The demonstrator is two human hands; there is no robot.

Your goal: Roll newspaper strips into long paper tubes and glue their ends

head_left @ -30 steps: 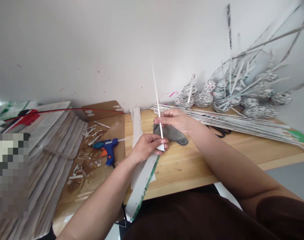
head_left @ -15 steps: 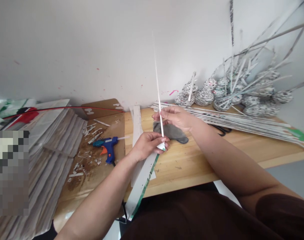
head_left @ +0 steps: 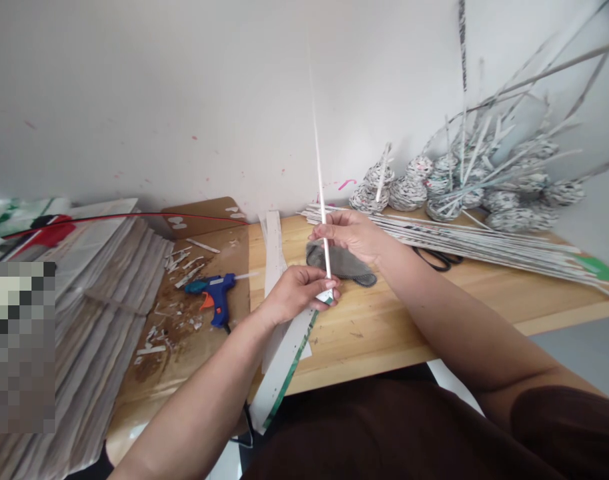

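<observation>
A thin white paper tube (head_left: 319, 167) stands nearly upright, its upper end faint against the wall. My left hand (head_left: 307, 288) pinches its lower end, where it meets a white paper strip (head_left: 287, 353) with a green edge. That strip hangs down past the front edge of the table. Higher on the tube, the fingers of my right hand (head_left: 347, 235) are closed around it. Behind and under my hands a grey cloth (head_left: 351, 265) lies on the table.
Left of my hands lie a blue glue gun (head_left: 218, 293), paper scraps and a large stack of paper strips (head_left: 109, 287). More white strips (head_left: 273, 247) lie beside my left hand. On the right are long paper tubes (head_left: 464, 248), black scissors and woven paper pieces (head_left: 409, 190).
The tube's upper part has shifted slightly right. A little more of the strip's folded end shows at my left fingertips. Both hands have barely moved.
</observation>
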